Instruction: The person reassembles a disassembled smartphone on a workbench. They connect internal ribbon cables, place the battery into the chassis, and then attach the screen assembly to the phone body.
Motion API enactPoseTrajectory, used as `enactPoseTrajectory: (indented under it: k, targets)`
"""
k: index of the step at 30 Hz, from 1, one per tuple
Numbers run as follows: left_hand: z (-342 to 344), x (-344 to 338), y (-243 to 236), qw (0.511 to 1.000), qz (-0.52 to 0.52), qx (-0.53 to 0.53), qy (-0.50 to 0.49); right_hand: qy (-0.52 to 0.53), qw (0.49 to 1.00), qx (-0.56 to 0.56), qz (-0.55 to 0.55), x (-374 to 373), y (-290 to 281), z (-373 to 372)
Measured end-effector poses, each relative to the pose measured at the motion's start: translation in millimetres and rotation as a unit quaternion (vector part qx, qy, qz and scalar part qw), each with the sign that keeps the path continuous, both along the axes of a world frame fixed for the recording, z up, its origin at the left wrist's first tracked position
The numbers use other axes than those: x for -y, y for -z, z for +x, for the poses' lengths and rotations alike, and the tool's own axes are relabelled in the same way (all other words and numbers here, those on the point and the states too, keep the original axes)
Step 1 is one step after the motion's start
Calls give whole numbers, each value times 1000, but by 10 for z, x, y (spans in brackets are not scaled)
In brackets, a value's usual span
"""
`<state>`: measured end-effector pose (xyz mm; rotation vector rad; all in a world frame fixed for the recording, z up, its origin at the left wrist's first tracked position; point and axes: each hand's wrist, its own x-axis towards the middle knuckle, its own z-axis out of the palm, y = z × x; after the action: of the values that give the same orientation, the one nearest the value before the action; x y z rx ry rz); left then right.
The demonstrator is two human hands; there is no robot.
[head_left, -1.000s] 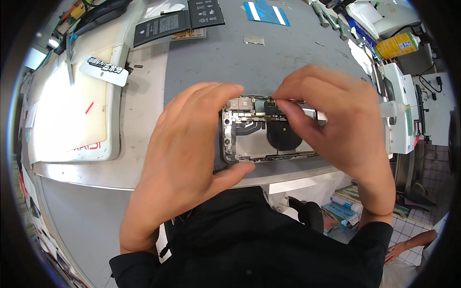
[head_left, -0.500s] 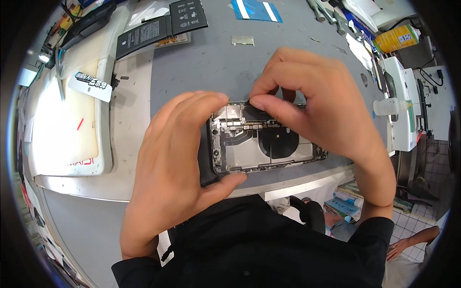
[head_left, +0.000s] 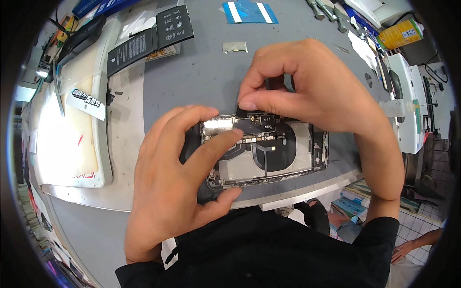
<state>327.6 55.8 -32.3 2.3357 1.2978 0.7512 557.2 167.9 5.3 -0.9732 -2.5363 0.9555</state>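
Observation:
An opened phone (head_left: 301, 139) lies in front of me, its insides bare, with a black round coil pad (head_left: 281, 158) and a circuit board (head_left: 250, 126) along the far side. My left hand (head_left: 168, 177) spans its left end, fingers at the far edge and thumb at the near edge. The left index fingertip rests on the board. At the far edge, my right hand (head_left: 312, 81) pinches a thin black piece (head_left: 243, 113), mostly covered by finger and thumb, so its kind cannot be made out.
Two joined black batteries (head_left: 153, 41) lie at the far left beside a bright white panel (head_left: 62, 144). Behind the phone are a small metal shield plate (head_left: 235, 47) and a blue film strip (head_left: 249, 12). A yellow can (head_left: 401, 33) stands far right; another person's hand (head_left: 402, 252) shows lower right.
My left index finger has come down onto the circuit board. My right hand has shifted left and its pinch now sits just beyond the phone's far edge. The whole view has shifted slightly.

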Motion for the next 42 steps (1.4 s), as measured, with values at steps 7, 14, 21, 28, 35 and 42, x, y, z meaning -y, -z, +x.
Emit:
enactPoseTrajectory:
  k: [7,14,21,28,35,42]
  targets:
    - [34,-9,-40,999,-11,-36,-2,3,999,1,-38,24,-23,-5]
    - [55,-13,-34,999,-8,-41,-8,-1,999,-46,-28,77,12,44]
    - [49,1,-14,999,4,-42,-7,1,989,-79,125,192,33,342]
    - [44,-6,2,998,15,-54,-9,41,992,-63,102,446,138,558]
    - [43,6,10,998,12,-56,-11,54,991,-61,102,494,204,585]
    - [33,1,21,998,14,-56,-10,11,987,-81,136,513,247,576]
